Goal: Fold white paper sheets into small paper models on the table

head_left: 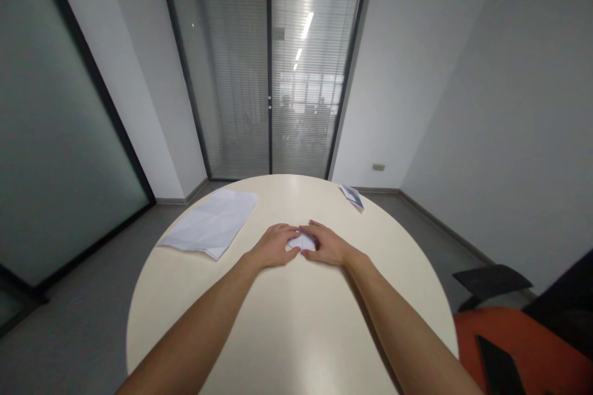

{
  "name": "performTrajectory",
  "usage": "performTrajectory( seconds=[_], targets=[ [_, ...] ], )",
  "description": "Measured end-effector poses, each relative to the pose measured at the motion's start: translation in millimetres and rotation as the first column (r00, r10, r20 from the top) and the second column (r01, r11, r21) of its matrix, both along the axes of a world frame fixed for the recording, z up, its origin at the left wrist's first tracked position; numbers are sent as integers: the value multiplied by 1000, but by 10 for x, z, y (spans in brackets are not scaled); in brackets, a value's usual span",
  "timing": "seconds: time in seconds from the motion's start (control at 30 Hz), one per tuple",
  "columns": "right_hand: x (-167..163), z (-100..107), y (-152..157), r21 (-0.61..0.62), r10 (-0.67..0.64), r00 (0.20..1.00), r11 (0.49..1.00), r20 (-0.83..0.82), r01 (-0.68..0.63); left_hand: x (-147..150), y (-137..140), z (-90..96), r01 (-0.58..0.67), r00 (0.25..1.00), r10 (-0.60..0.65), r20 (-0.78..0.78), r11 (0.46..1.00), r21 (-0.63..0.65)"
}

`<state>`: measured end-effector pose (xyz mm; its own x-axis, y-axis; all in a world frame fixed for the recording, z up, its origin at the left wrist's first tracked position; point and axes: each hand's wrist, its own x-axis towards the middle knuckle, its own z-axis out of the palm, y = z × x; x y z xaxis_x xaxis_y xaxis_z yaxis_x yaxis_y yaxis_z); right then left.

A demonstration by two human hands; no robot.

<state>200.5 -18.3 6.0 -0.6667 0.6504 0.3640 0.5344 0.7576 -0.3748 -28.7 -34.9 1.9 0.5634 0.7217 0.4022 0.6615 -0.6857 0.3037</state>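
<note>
Between my hands, near the middle of the round table (287,333), lies a small piece of folded white paper (302,242). My left hand (277,245) grips its left side, thumb toward me and fingers at the far edge. From the right, my right hand (327,244) curls around the opposite side in the same way. Both hands rest low over the tabletop, and their fingers cover much of the paper's outline, so its exact folds are hard to make out.
A large creased white sheet (210,222) lies at the table's left. Near the far right edge sits a folded paper piece (353,196). An orange-seated chair (532,352) with black armrests stands at the right. Beyond the table is a glass door (273,74) with blinds.
</note>
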Motion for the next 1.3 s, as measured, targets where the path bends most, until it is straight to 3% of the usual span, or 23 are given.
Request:
performTrajectory(
  seconds=[0.37, 0.67, 1.1, 1.3],
  targets=[
    [14, -58, 51, 6, 18, 999, 1000, 34, -18, 0, -11, -53, -73, 979, 73, -191, 997, 4],
    [17, -42, 55, 53, 21, 999, 998, 27, -22, 5, 63, -12, -45, 997, 49, -57, 997, 67],
    [49, -133, 70, 106, -98, 995, 990, 8, 97, -93, 44, 0, -43, 998, 44, -35, 999, 8],
    [23, -85, 60, 80, -61, 998, 995, 24, 59, -78, 52, -11, -33, 999, 33, 19, 999, -28]
  ],
)
